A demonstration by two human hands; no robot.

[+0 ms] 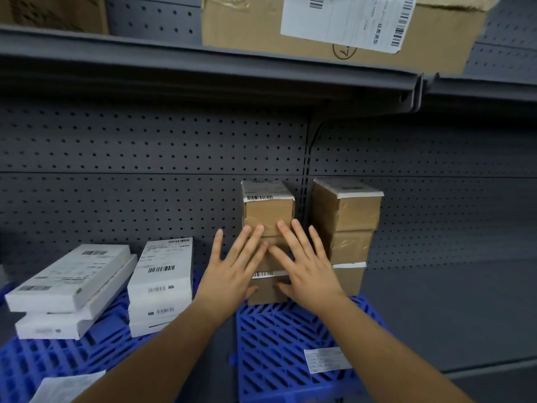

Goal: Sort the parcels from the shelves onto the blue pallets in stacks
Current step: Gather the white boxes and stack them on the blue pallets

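Two stacks of small brown cardboard parcels stand on the right blue pallet point(279, 341). Both my hands lie flat, fingers spread, against the front of the left brown stack point(268, 212): my left hand point(232, 266) on its left side, my right hand point(305, 266) on its right. The second brown stack point(345, 216) stands just to the right, close to my right hand. On the left blue pallet point(58, 362) sit two stacks of flat white boxes, one tidy point(161, 283) and one skewed point(69, 289).
A dark pegboard backs the shelf. The shelf above point(203, 71) carries a large brown carton point(334, 27) with a white shipping label. A loose label point(327, 359) lies on the right pallet, and white paper point(66, 388) sits at the bottom left.
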